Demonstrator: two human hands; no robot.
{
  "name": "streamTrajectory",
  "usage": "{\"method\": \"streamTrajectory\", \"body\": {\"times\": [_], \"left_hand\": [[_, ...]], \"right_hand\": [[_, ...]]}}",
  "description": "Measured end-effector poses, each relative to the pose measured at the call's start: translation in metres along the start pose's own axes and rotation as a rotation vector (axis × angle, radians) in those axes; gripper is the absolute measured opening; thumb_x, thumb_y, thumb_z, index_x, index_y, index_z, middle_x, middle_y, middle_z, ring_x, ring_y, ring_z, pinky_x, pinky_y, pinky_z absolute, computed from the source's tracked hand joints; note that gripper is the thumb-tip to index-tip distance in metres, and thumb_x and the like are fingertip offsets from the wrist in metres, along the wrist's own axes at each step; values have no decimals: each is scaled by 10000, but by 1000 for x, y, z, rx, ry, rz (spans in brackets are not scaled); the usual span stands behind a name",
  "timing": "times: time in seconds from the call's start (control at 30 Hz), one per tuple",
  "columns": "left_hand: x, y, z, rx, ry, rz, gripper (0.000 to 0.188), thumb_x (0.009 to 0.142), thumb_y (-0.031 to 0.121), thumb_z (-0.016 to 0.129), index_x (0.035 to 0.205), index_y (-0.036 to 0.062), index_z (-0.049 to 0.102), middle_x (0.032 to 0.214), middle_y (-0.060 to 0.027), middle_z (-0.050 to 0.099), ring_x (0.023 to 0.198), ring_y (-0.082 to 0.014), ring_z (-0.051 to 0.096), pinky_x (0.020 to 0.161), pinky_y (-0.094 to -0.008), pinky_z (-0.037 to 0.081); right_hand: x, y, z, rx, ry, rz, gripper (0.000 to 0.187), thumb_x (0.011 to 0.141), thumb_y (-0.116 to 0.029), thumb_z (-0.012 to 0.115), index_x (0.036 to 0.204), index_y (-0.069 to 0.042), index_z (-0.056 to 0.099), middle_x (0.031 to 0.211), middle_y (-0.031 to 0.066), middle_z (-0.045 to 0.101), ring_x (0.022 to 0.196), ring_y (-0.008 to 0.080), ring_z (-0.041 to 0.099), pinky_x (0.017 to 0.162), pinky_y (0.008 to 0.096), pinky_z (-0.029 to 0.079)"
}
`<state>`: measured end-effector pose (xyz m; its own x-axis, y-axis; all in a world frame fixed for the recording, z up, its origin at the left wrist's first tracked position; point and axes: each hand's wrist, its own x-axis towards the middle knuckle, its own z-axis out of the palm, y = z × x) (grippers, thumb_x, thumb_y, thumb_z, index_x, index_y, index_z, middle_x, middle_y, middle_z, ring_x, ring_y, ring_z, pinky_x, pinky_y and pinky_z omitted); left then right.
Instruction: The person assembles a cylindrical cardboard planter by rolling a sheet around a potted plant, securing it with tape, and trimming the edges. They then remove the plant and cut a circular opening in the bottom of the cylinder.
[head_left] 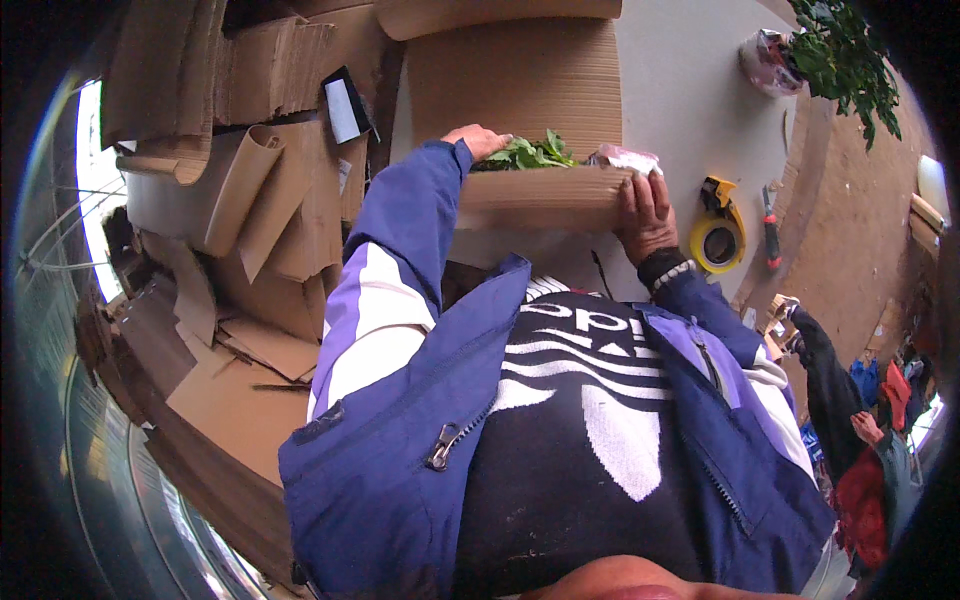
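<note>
A brown corrugated cardboard sheet (520, 90) lies lengthwise on the table, its near end turned up over a leafy green plant (540, 152). The plant's base, wrapped in clear and pinkish plastic (628, 158), sticks out at the right end of the fold. My right hand (648, 212) curls its fingers over that end of the cardboard, right beside the wrapped base. At the leafy end, my left hand (478, 142) is closed against the leaves and the cardboard edge. Its fingertips are partly hidden, so what they grip is unclear.
To the right lie a yellow tape dispenser (717, 235) and a red-and-black handled tool (771, 228). Another plastic-wrapped plant (772, 62) lies at the far right. Cardboard pieces (275, 200) pile up on the left. A co-worker's hand (867, 428) shows at the lower right.
</note>
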<state>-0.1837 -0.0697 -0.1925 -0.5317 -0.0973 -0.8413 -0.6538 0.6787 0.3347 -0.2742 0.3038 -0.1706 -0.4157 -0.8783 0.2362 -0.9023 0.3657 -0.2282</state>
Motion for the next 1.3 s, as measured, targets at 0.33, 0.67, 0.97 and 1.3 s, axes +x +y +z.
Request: {"method": "streamTrajectory", "body": {"times": [0.33, 0.67, 0.97, 1.3], "left_hand": [[92, -52, -25, 209, -147, -50, 720, 960, 692, 387, 1346, 132, 624, 1397, -198, 570, 1314, -347, 516, 1111, -438, 362], [16, 35, -73, 401, 581, 323, 497, 939, 454, 520, 1207, 69, 684, 1251, -144, 665, 1195, -328, 594, 1033, -427, 459], [-23, 130, 20, 380, 514, 650, 889, 766, 587, 742, 1446, 84, 466, 1500, -117, 473, 1393, -263, 427, 1109, -446, 340], [9, 82, -57, 314, -17, 184, 683, 936, 662, 441, 1379, 162, 582, 1407, -134, 575, 1343, -301, 496, 1132, -498, 292]], "right_hand": [[83, 21, -35, 97, -436, 88, 1069, 571, -202, 860, 1481, -47, 321, 1488, 167, 379, 1393, 440, 311, 1143, 461, 395], [136, 42, -40, 142, -707, 166, 1121, 547, -281, 908, 1476, -62, 320, 1484, 179, 387, 1392, 432, 328, 1135, 479, 414], [135, 36, -48, 21, -669, 138, 1007, 616, -287, 860, 1463, -67, 361, 1467, 143, 428, 1384, 378, 372, 1100, 544, 395], [103, 29, -23, 33, -381, 68, 1059, 599, -197, 852, 1514, -179, 319, 1534, 123, 361, 1389, 416, 356, 1000, 471, 533]]}}
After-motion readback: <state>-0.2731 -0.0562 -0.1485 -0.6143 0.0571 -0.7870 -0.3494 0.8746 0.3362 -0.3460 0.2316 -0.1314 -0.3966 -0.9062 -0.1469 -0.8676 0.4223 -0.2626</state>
